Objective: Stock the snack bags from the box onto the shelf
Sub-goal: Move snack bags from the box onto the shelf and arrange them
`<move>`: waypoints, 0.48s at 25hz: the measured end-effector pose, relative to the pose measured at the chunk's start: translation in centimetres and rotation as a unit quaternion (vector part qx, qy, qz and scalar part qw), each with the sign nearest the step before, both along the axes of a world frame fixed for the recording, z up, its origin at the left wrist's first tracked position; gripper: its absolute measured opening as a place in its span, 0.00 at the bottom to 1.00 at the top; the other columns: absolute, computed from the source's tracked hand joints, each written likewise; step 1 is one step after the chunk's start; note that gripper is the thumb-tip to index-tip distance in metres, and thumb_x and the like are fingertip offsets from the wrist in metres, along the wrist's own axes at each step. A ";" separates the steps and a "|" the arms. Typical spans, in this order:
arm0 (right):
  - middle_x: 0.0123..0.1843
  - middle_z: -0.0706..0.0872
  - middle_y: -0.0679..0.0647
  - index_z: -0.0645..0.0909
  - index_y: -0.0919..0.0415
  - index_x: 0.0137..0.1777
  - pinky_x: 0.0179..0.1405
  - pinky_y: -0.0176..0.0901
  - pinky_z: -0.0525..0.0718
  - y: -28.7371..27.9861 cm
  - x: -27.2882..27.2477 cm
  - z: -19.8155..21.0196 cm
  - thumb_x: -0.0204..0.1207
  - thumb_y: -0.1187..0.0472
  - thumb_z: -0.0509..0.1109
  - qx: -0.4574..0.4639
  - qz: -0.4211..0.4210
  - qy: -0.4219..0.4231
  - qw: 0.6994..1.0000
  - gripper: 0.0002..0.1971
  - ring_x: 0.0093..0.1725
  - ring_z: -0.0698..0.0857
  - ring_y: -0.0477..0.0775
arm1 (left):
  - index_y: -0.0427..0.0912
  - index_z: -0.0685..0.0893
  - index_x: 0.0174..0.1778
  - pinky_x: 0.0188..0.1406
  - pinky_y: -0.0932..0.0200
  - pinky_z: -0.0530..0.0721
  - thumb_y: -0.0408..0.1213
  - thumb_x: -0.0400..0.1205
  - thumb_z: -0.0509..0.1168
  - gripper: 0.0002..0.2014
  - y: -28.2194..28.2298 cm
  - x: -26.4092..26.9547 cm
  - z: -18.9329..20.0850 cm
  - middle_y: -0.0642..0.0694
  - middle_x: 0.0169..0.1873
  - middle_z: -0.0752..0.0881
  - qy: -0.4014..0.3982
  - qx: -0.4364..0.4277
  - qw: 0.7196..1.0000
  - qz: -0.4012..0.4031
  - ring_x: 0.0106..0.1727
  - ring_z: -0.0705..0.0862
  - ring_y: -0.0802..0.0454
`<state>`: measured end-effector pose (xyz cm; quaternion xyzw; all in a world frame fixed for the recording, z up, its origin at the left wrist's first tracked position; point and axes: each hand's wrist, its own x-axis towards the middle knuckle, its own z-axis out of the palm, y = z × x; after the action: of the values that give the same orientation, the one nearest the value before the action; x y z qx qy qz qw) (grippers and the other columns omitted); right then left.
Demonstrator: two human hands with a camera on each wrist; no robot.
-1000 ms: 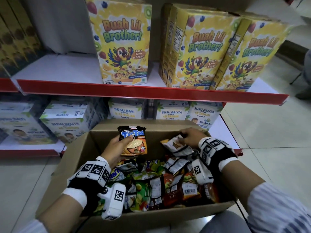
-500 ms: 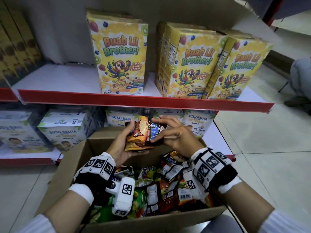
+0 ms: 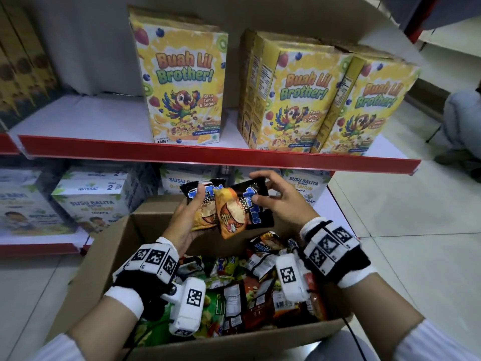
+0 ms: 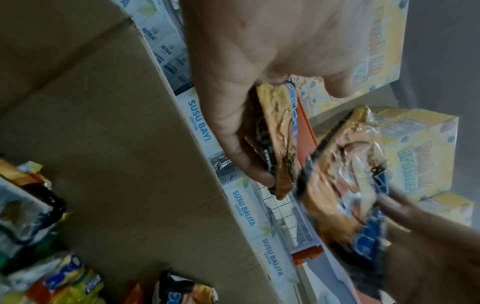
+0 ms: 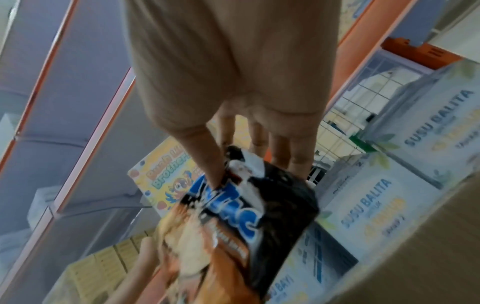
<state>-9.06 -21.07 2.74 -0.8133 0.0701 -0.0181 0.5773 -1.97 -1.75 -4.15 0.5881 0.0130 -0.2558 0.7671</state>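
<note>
Black wristbands (image 3: pixel 152 280) with white marker blocks, seemingly pale striped sleeves (image 3: pixel 440 342).

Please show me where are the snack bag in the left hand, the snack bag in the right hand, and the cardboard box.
left snack bag (image 3: pixel 201 217): head view, orange front.
right snack bag (image 3: pixel 251 207): head view, blue logo.
cardboard box (image 3: pixel 104 259): head view, left wall.

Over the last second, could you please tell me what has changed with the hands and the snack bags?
The left hand lifted its Tic Tac bag up out of the box. The right hand left the pile, picked a second Tic Tac bag and brought it over beside the first; the two now overlap above the box's far edge. The box, the remaining snacks and the stocked shelves look unchanged.
</note>
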 end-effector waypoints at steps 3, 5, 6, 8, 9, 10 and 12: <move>0.62 0.78 0.51 0.71 0.31 0.67 0.60 0.44 0.77 -0.6 0.7 0.0 0.74 0.56 0.74 -0.120 0.072 0.039 0.989 0.27 0.61 0.79 0.48 | 0.46 0.68 0.71 0.46 0.50 0.89 0.63 0.55 0.76 0.49 0.3 -0.3 -0.3 0.44 0.55 0.89 -0.029 0.012 0.999 -0.032 0.53 0.89 0.47; 0.58 0.80 0.51 0.69 0.40 0.73 0.56 0.36 0.77 -0.4 1.1 -0.6 0.74 0.54 0.73 -0.118 0.076 0.047 0.989 0.28 0.58 0.80 0.46 | 0.43 0.75 0.65 0.44 0.57 0.89 0.53 0.56 0.81 0.42 0.1 -0.7 -0.4 0.45 0.52 0.91 -0.060 0.035 0.994 -0.087 0.53 0.89 0.48; 0.56 0.82 0.52 0.71 0.47 0.73 0.52 0.30 0.78 -0.4 1.3 -1.1 0.76 0.53 0.71 -0.089 0.064 0.042 0.993 0.25 0.55 0.82 0.45 | 0.42 0.77 0.64 0.48 0.56 0.88 0.47 0.58 0.80 0.38 0.0 -0.9 -0.8 0.44 0.53 0.90 -0.071 0.051 0.992 -0.090 0.55 0.89 0.46; 0.58 0.86 0.56 0.78 0.58 0.68 0.50 0.29 0.80 -1.1 1.7 -2.7 0.82 0.51 0.61 -0.087 0.025 0.054 0.994 0.19 0.50 0.83 0.45 | 0.41 0.79 0.63 0.59 0.50 0.83 0.41 0.64 0.79 0.31 0.3 -1.0 -1.5 0.44 0.54 0.89 -0.081 0.089 0.991 -0.057 0.57 0.87 0.45; 0.59 0.86 0.58 0.80 0.61 0.65 0.52 0.34 0.79 -1.9 1.8 -3.9 0.84 0.50 0.57 -0.142 0.007 0.087 0.986 0.19 0.51 0.83 0.47 | 0.41 0.79 0.63 0.61 0.49 0.82 0.38 0.67 0.78 0.28 0.6 -1.0 -1.8 0.44 0.54 0.89 -0.081 0.104 0.990 -0.041 0.57 0.87 0.46; 0.60 0.86 0.60 0.81 0.63 0.63 0.53 0.40 0.79 -2.8 1.9 -5.3 0.85 0.50 0.57 -0.232 0.006 0.141 0.962 0.20 0.51 0.82 0.50 | 0.41 0.80 0.62 0.62 0.49 0.81 0.37 0.69 0.77 0.25 1.1 -1.0 -2.2 0.43 0.54 0.89 -0.074 0.111 0.991 -0.030 0.57 0.87 0.46; 0.61 0.85 0.62 0.81 0.64 0.62 0.54 0.44 0.79 -4.1 2.3 -8.1 0.84 0.51 0.59 -0.396 0.049 0.276 0.875 0.19 0.56 0.83 0.58 | 0.41 0.82 0.58 0.61 0.50 0.82 0.35 0.71 0.76 0.20 1.8 -1.1 -2.7 0.44 0.52 0.90 -0.059 0.119 0.991 -0.027 0.55 0.88 0.47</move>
<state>-6.80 -25.21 -5.37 -0.9480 0.1741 0.2092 0.1647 -3.10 0.09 -6.86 0.6894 -0.0181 -0.2378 0.6840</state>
